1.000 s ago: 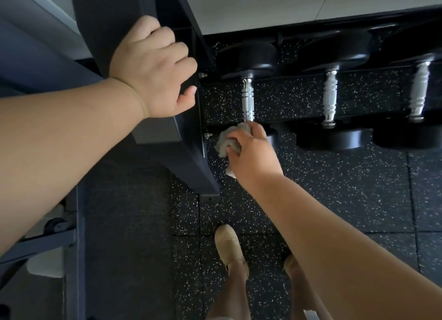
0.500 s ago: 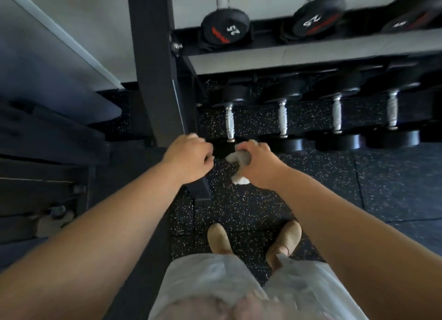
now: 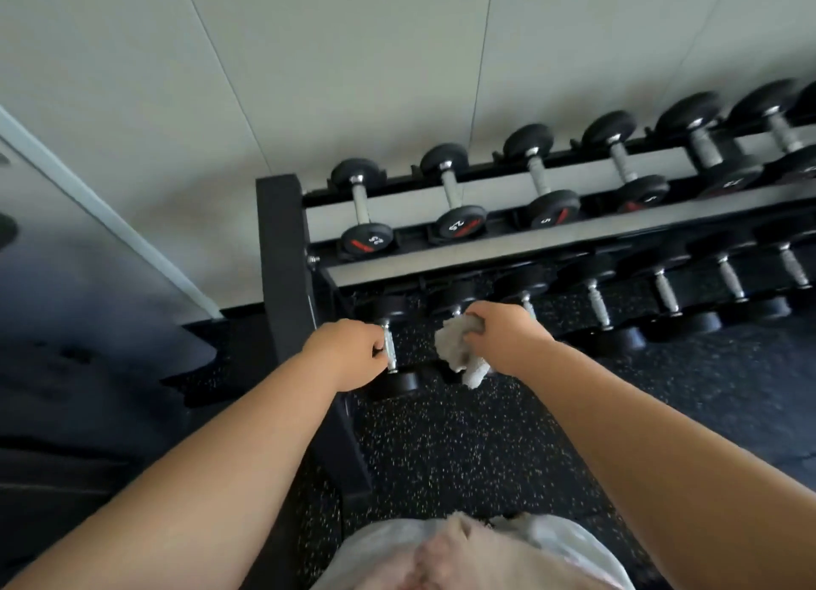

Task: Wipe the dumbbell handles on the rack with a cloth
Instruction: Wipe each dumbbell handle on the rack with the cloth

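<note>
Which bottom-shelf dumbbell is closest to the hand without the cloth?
The leftmost dumbbell on the lower shelf, beside the rack's post; its silver handle sits right by the left hand.

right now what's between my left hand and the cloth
In the head view, the chrome handle of the lower tier's leftmost dumbbell stands between the left hand and the cloth, close by the hand; then speckled floor.

A single view, worn on the person's head; it faces forward and steeply down, standing close over the left end of the dumbbell rack (image 3: pixel 282 245); the wide lens takes in the wall (image 3: pixel 309 60) above, both rack tiers mid-frame and the speckled floor (image 3: pixel 463 448) beneath.
</note>
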A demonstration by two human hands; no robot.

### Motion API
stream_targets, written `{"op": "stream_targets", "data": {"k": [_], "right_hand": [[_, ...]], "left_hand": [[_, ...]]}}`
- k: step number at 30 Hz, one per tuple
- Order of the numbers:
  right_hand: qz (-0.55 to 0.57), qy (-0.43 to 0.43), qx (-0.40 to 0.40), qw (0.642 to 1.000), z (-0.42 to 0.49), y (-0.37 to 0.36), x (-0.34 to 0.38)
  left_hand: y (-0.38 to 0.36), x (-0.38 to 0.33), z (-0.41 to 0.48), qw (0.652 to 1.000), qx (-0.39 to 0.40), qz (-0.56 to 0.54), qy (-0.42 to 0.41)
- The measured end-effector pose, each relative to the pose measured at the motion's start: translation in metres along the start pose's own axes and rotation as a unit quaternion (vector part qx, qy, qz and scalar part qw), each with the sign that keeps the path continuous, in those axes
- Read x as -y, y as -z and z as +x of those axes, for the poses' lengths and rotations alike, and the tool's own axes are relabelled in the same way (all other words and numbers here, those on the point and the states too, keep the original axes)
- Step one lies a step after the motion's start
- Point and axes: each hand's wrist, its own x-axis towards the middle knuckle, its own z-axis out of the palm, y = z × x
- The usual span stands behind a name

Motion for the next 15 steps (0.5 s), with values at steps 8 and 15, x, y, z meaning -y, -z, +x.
{"op": "stream_targets", "data": {"k": [8,15], "right_hand": [[-0.111,0.013,-0.064,0.992,-0.03,0.085,0.007],[-0.084,-0.013,-0.131,0.988,-0.051,0.144,-0.002]], "left_hand": [[0.096,-0.042,-0.006,0.997,-0.027,-0.064,-0.033],[0.158,-0.095,-0.002,0.997,-0.024,-0.023,-0.064]]}}
